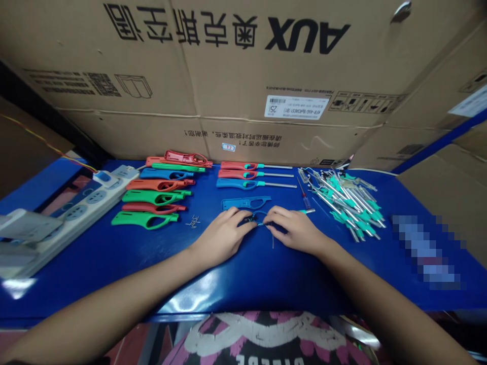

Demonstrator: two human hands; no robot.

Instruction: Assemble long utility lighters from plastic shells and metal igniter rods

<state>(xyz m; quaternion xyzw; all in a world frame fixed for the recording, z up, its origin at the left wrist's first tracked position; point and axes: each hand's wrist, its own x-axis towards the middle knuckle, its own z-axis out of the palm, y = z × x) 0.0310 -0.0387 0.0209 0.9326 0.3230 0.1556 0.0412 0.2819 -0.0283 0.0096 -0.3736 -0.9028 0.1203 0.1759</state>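
My left hand (227, 234) pinches a small dark piece, mostly covered by the fingers. My right hand (294, 229) meets it from the other side, its fingertips closed on a thin wire (273, 241) that hangs down. Just beyond my fingers lies an empty-looking blue lighter shell half (246, 203). A metal tube tip with a teal part (307, 211) sticks out behind my right hand. Farther back are two red lighters and a blue lighter (238, 183) with metal tubes. Loose small screws (194, 221) lie left of my left hand.
Red, green and blue lighter handles (144, 220) lie in a row at left, beside a white power strip (91, 205). To the right are a screwdriver (303, 196) and a pile of metal tubes with teal parts (344, 203). A cardboard sheet (228, 76) stands behind the blue table (228, 284).
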